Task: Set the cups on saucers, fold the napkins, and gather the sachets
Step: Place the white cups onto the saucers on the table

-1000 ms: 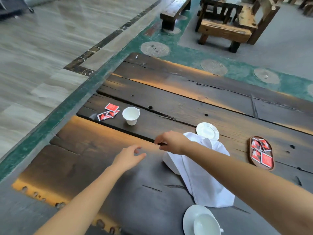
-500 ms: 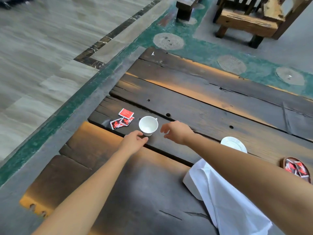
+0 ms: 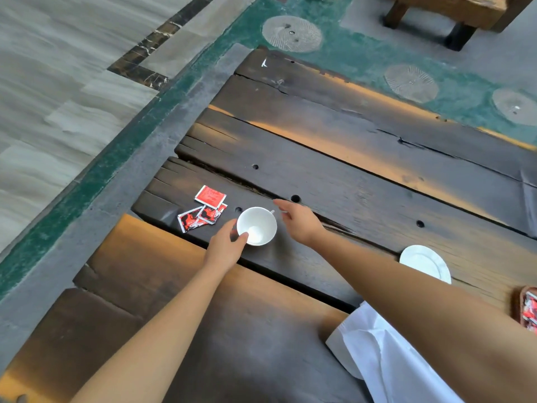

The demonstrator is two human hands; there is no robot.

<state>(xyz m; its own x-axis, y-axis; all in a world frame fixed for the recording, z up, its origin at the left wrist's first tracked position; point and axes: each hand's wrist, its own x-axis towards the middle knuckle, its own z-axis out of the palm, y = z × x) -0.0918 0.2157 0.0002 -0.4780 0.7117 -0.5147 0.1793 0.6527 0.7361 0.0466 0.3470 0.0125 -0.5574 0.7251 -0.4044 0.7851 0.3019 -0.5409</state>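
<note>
A white cup (image 3: pixel 257 225) stands upright on the dark plank table (image 3: pixel 363 181). My left hand (image 3: pixel 225 248) touches its near-left rim, thumb on the edge. My right hand (image 3: pixel 299 221) hovers just right of the cup by its small handle, fingers apart, holding nothing. Three red sachets (image 3: pixel 203 212) lie loose just left of the cup. An empty white saucer (image 3: pixel 422 261) sits to the right, partly behind my right forearm. A crumpled white napkin (image 3: pixel 386 362) lies at the lower right. A brown tray holding more red sachets (image 3: pixel 529 311) shows at the right edge.
The table's left end drops to a grey and green floor border (image 3: pixel 122 158). A wooden bench (image 3: pixel 453 10) stands beyond the far side. Round holes (image 3: pixel 295 198) and deep cracks mark the planks.
Both hands have reached forward to the cup; the left now touches its rim and the right is beside its handle. The view has shifted forward and left.
</note>
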